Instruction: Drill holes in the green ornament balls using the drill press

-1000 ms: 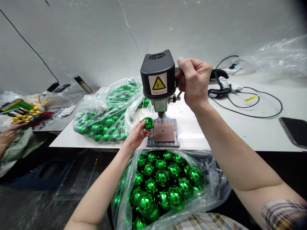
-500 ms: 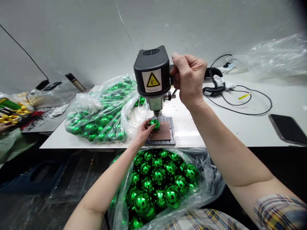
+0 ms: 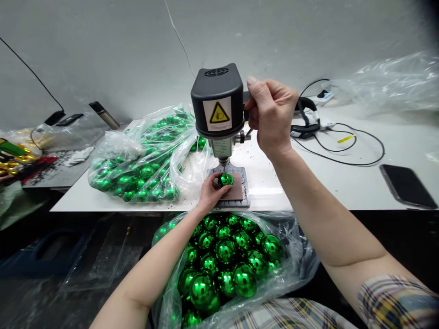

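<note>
Yellow triangular warning sign on white label (image 3: 217, 114), front of black drill press head (image 3: 216, 98), no readable words

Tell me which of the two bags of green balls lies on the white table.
The bag of green balls left of the drill press lies on the white table. The other open bag sits below the table edge, in front of the person.

White table (image 3: 343, 192) carries drill press (image 3: 221, 128), bagged green balls (image 3: 137, 169), phone (image 3: 406, 185)
</note>
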Available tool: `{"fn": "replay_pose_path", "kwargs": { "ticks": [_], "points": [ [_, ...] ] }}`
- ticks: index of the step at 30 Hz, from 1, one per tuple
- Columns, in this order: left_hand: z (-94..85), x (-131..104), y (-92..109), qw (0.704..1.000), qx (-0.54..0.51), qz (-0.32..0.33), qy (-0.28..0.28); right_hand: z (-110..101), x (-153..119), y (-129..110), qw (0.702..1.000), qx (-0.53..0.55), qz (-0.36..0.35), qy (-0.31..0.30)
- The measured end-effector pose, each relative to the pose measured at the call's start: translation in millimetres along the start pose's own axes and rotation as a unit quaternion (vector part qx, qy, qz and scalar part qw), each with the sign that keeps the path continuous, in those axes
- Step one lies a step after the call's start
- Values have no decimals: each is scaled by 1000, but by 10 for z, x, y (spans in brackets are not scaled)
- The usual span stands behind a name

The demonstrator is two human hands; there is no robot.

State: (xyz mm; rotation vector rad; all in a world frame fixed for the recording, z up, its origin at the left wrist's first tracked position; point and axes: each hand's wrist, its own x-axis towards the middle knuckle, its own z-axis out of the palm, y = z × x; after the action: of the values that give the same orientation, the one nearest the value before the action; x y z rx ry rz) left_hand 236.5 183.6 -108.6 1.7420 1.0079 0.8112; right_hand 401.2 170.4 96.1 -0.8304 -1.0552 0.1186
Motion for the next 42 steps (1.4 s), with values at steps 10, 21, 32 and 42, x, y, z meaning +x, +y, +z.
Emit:
{"fn": "replay_pose_path", "kwargs": {
  "ticks": [10, 21, 32, 42],
  "points": [
    [33, 6, -117, 1000, 11, 17, 5, -103, -482, -134, 994, -56, -90, 14],
    [25, -5, -36, 997, -71, -16, 8, -311, -742, 57, 969, -58, -227, -79],
    [10, 26, 39, 999, -33, -4, -1, -129, -462, -44, 993, -51, -107, 27],
    [-309, -822, 918, 985, 21, 23, -170, 90, 194, -109, 991, -36, 130, 9]
  ]
}}
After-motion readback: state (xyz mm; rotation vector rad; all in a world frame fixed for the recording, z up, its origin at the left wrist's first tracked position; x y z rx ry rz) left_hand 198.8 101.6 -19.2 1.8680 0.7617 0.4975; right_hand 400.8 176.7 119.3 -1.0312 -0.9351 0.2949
